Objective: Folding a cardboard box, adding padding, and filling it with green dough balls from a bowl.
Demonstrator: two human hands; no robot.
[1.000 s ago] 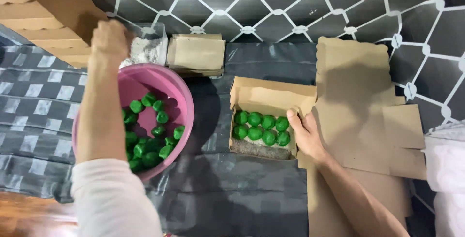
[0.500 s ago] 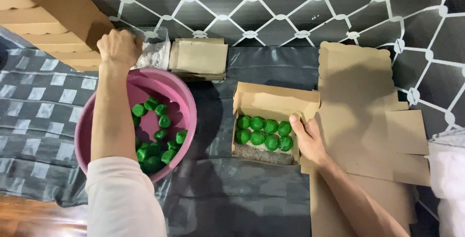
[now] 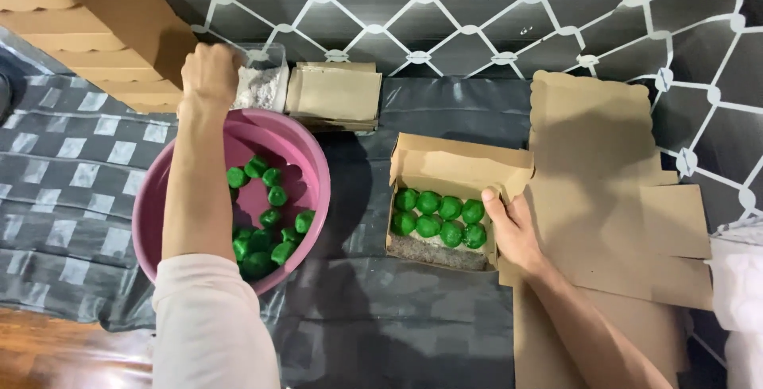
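My left hand [image 3: 210, 75] reaches over the pink basin [image 3: 310, 158] to a clear plastic tub of white powder [image 3: 266, 79] behind it; its fingers curl at the tub's left side, and whether they grip anything is hidden. The basin holds several green balls [image 3: 266, 222]. My right hand [image 3: 513, 230] rests on the right wall of an open cardboard box [image 3: 457, 162] where several green balls [image 3: 439, 216] lie in two rows.
Flat cardboard blanks [image 3: 612, 198] lie under and right of the box. A folded cardboard piece [image 3: 334, 95] sits beside the tub. Stacked cardboard boxes [image 3: 87, 15] stand at top left. A checked cloth [image 3: 63, 166] covers the left floor, black plastic sheet [image 3: 397, 325] the middle.
My left hand has slid right along the back toward the powder tub. My right hand stays on the box.
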